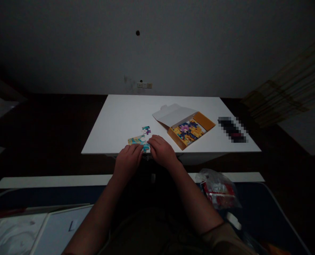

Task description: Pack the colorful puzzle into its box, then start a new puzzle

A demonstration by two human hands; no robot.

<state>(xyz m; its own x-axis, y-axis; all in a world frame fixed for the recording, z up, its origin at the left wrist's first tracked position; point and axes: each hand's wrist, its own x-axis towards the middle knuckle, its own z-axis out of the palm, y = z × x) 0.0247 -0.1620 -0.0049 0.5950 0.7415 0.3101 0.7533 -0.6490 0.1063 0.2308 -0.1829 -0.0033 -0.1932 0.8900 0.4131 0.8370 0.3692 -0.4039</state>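
Both hands are down at the near edge of the white tabletop point(120, 113), left of its middle: here's the left hand point(128, 159), curled over the joined puzzle pieces point(136, 139), and there's the right hand point(162, 150), fingers bent, coming in from the other side, with a teal piece point(146, 147) showing between them! Whether either hand pinches it, one cannot tell. Just beyond lies a purple-and-teal bit point(147, 131), while right of the hands sits the orange box point(178, 141), flap open, more pieces point(189, 131) inside, a pixelated dark object point(230, 129) near the tabletop's right edge
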